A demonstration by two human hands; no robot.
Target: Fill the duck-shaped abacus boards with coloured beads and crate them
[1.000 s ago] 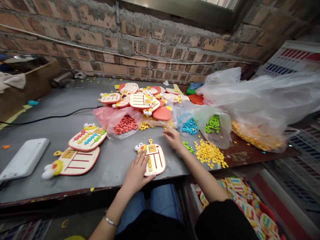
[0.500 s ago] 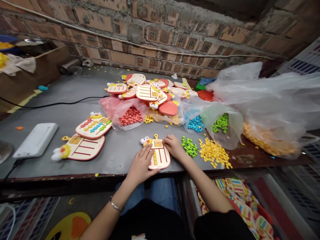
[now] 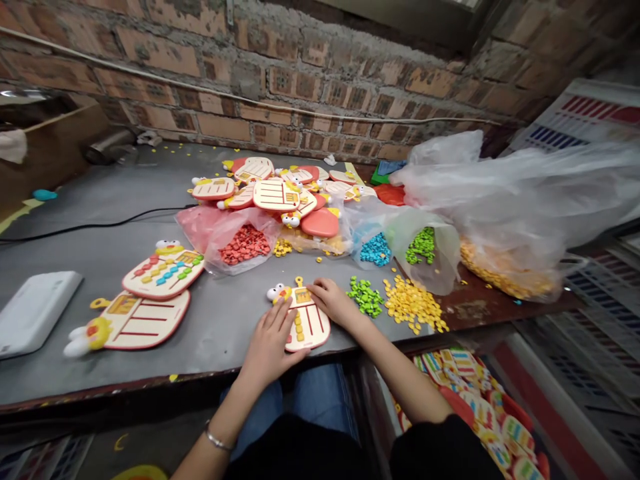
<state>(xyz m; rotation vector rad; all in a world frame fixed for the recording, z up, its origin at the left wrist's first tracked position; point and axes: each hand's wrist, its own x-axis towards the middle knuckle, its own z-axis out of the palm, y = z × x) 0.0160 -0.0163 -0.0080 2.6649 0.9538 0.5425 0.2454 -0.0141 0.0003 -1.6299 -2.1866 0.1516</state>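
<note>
A cream toy board (image 3: 316, 327) with a red rim, a goggle-eyed yellow head and long slots lies flat at the table's front edge. Several yellow beads (image 3: 299, 325) line one slot; a bit of red shows by my left hand. My left hand (image 3: 270, 340) holds the board's left side, fingers laid across it and thumb at the lower edge. At the upper right edge, my right hand (image 3: 334, 301) has its fingers bent together over the board; whatever is in them is hidden. Beside it lie loose green beads (image 3: 366, 297) and a yellow bead pile (image 3: 413, 303).
Bags of red beads (image 3: 245, 245), blue beads (image 3: 375, 249) and green beads (image 3: 421, 245) lie open behind. More boards (image 3: 275, 195) are heaped there. Left are a bead-filled board (image 3: 163, 273), a board with bare slots (image 3: 150, 327) and a white box (image 3: 37, 312). A crate of boards (image 3: 475, 400) stands below right.
The camera view has turned slightly, shifting the scene left. Both hands stay on the same board, with the right fingers still at its upper right edge.
</note>
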